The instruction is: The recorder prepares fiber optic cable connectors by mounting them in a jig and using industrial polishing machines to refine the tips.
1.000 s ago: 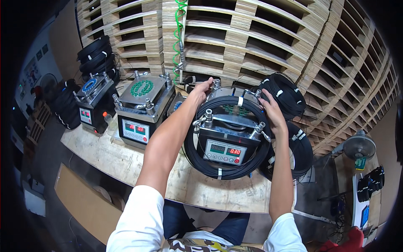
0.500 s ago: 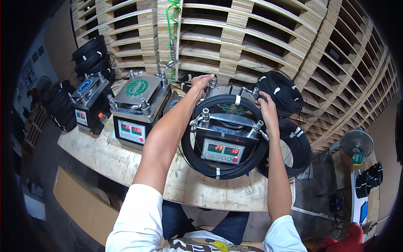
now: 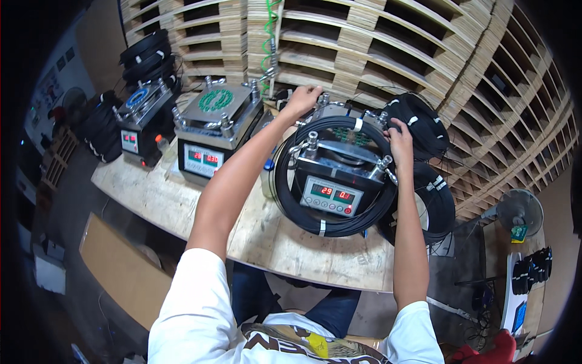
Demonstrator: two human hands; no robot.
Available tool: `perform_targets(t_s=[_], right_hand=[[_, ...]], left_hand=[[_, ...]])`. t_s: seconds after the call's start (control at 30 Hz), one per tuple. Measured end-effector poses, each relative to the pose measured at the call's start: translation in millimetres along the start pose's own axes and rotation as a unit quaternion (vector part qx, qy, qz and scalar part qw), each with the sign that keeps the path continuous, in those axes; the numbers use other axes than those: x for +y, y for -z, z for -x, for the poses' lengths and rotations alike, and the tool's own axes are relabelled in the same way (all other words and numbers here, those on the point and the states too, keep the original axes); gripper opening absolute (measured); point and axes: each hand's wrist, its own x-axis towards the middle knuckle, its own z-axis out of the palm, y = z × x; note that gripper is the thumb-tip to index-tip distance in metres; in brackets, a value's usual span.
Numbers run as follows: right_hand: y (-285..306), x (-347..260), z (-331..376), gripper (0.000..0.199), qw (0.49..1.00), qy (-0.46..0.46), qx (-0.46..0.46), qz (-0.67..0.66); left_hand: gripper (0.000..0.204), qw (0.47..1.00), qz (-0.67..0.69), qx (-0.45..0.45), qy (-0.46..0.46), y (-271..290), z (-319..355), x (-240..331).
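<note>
With left hand at the back-left post, right hand near the back-right post of the polishing machine, on the table, inside a black cable coil. Can't tell if gripping. Best to go gently, without snagging cable.

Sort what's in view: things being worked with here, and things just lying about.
Apparently in use:
- near machine, with the left hand and right hand by its rear corners
- black cable coil, encircling its front panel in view

Apparently just around:
- orange-capped bottle
- fan
- wooden pallets
- stacked coils, far left
</note>
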Motion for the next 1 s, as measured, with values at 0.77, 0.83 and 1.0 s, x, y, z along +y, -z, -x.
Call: perform_targets(t_s=[0.77,0.83,1.0], right_hand=[[23,-7,16,0.02,0.964,0.12,0.117,0.205],[28,-19,37,0.017,0.953,0.155,0.155,0.211],[32,-46,118,0.029,0.952,0.112,0.169,0.23]], left_hand=[[0.053,0.953,-0.29,0.004,-0.084,42,215,94],[0.05,0.975,-0.212,-0.043,-0.049,32,220,109],[0.039,0.991,-0.071,-0.109,-0.008,3,209,99]])
